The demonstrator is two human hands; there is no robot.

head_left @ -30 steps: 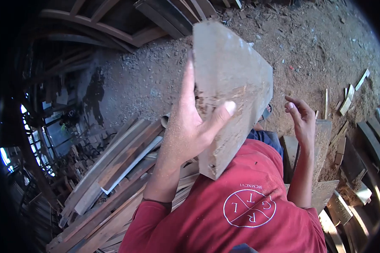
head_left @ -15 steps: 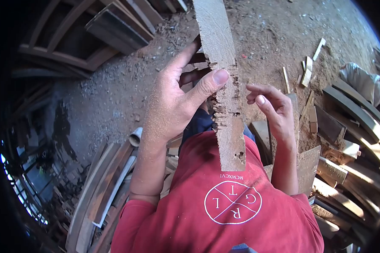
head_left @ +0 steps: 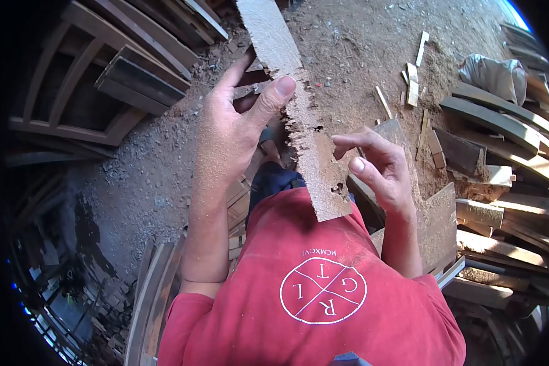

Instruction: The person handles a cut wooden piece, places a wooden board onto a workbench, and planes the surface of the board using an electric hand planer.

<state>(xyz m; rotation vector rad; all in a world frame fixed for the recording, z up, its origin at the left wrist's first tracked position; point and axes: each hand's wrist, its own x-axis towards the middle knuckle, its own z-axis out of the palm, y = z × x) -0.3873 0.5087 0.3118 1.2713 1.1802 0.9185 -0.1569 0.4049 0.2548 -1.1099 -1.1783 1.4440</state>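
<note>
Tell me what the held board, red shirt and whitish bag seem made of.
Board: wood, seemingly raw and unpainted; its face is rough and one edge splintered.
Shirt: soft matte fabric with a white print, perhaps cotton, judging by its folds.
Bag: thin, flexible sheet, crumpled; plastic or cloth, I can't tell.

Whitish sack (head_left: 493,76) beside curved planks (head_left: 491,119); wooden frame (head_left: 72,78).

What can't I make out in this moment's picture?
All in the head view:
Wooden board: far end cut off by the top edge.
Left hand: ends of its fingers hidden behind the board.
Right hand: fingers overlap the board's outline; contact unclear.
White sack: contents hidden by its own fabric.
</note>
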